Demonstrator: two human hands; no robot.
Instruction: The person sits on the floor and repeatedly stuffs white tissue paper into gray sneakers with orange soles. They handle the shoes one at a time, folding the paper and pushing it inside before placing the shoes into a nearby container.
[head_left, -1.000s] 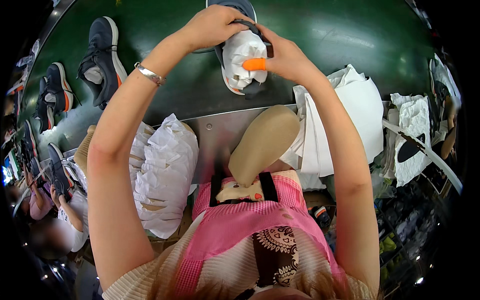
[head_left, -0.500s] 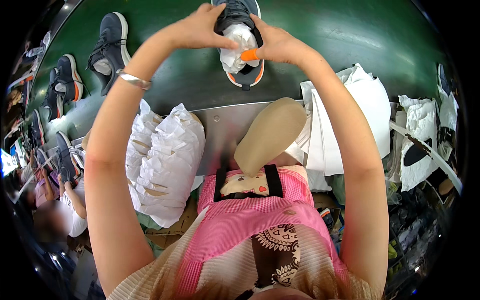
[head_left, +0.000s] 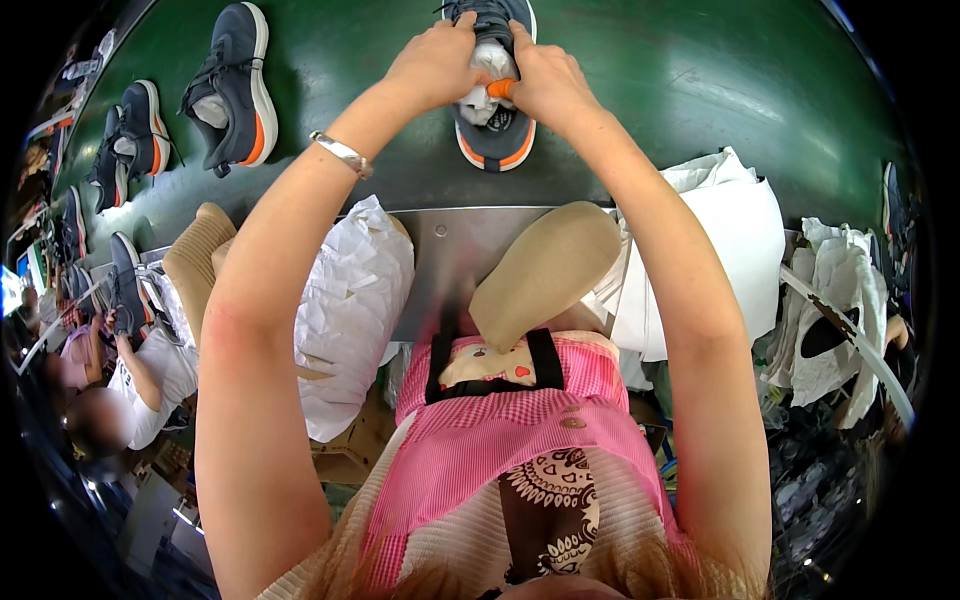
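Nearest is a pink apron (head_left: 450, 470), with a tan insole (head_left: 552, 262) at its upper edge. A paper-wrapped stack (head_left: 352, 310) sits left of that, white paper (head_left: 735, 220) right. Beyond, on the green table (head_left: 690, 100), the grey shoe (head_left: 495, 142) rests heel toward the person, a paper wad (head_left: 493, 60) in its opening. The left hand (head_left: 438, 65) and right hand (head_left: 548, 80) clasp its sides, thumbs at the wad; an orange cover (head_left: 500, 89) wraps the right thumb. Another shoe (head_left: 238, 85) lies well left.

Arms (head_left: 715, 390) bow outward at nine and three o'clock; left hand (head_left: 435, 65) and right hand (head_left: 552, 80) curl at twelve, thumbs (head_left: 480, 79) inward.
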